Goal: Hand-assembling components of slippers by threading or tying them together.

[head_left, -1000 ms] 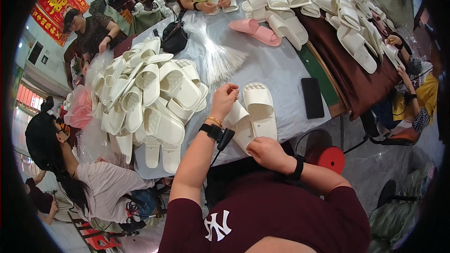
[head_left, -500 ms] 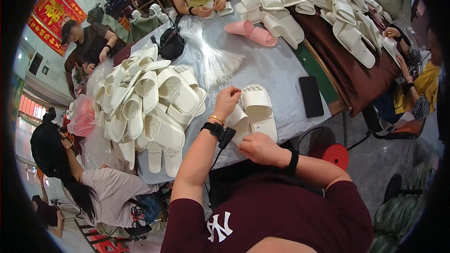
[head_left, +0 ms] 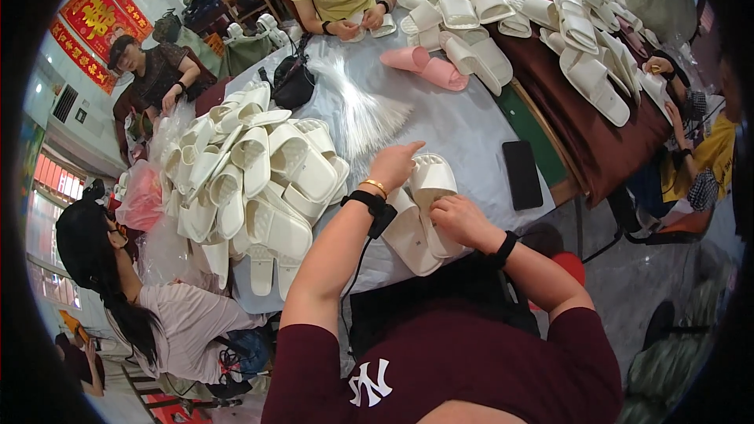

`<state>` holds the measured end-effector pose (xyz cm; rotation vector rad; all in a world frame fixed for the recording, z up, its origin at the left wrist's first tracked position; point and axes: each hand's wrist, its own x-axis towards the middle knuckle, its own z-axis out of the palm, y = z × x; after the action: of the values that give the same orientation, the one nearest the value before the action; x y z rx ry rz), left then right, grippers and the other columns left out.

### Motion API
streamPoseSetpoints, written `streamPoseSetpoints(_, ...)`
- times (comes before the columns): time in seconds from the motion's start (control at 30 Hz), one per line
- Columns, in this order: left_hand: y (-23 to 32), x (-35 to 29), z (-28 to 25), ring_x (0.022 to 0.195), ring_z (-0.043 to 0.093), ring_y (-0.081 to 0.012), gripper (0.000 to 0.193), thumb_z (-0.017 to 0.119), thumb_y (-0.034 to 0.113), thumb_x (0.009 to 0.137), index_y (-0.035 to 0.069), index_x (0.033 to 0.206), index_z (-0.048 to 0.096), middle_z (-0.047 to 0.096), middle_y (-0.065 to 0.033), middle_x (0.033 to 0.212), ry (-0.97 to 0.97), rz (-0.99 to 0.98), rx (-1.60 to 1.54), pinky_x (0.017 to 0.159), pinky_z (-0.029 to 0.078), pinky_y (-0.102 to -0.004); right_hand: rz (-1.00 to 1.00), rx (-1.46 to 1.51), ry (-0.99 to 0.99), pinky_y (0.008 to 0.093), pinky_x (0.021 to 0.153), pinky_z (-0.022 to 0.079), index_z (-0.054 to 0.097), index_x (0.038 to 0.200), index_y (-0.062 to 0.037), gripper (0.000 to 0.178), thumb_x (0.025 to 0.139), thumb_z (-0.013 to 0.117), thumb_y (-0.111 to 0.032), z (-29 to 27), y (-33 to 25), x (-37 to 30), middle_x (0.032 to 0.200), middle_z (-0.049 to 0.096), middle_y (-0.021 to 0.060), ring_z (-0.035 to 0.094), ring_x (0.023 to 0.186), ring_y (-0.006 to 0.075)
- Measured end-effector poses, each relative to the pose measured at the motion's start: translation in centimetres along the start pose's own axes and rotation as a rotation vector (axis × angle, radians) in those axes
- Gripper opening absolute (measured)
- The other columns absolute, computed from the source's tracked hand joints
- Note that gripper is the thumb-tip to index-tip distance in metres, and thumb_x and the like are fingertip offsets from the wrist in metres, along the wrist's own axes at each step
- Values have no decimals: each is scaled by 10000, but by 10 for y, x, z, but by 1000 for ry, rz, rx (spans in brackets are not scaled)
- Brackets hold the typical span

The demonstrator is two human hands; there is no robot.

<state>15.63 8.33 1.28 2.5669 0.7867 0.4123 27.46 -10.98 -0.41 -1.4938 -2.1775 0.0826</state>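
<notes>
In front of me on the covered table lies a pair of white slippers, a left slipper (head_left: 416, 239) and a right slipper (head_left: 433, 177), side by side. My left hand (head_left: 395, 163) is over the toe end of the left slipper, partly covering it. Its index finger points right and the other fingers are bent; whatever they pinch is too small to make out. My right hand (head_left: 463, 221) has its fingers curled on the right slipper, below its strap. Beyond my left hand a bundle of thin clear plastic strands (head_left: 363, 114) fans out.
A tall heap of white slippers (head_left: 255, 165) stands left of my left arm. Farther off are a black pouch (head_left: 294, 82), pink slippers (head_left: 424, 68) and more white slippers (head_left: 593, 82). A black phone (head_left: 521, 175) lies to the right. Several people sit around.
My right hand has moved up from the heel of the left slipper onto the right slipper. My left hand has shifted slightly right, its index finger now stretched out.
</notes>
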Motion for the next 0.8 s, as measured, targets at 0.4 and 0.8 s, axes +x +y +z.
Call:
streamPoseSetpoints(0.4, -16, 29, 17, 895, 627, -357, 248, 591, 157, 820, 103, 1056, 641, 666, -175, 912, -282, -1, 212, 784, 498, -441, 0, 92, 10, 375, 805, 468, 601, 803, -65, 55, 771, 576, -101, -6, 0, -1, 960, 632, 72, 604, 936, 260)
streamPoseSetpoints(0.8, -11, 5, -5, 824, 626, -366, 168, 567, 176, 815, 44, 843, 668, 657, -178, 833, -57, -88, 99, 744, 490, -449, 270, 265, 295, 394, 714, 505, 620, 945, -60, 176, 772, 624, -32, -19, -4, 10, 949, 634, 128, 615, 848, 338)
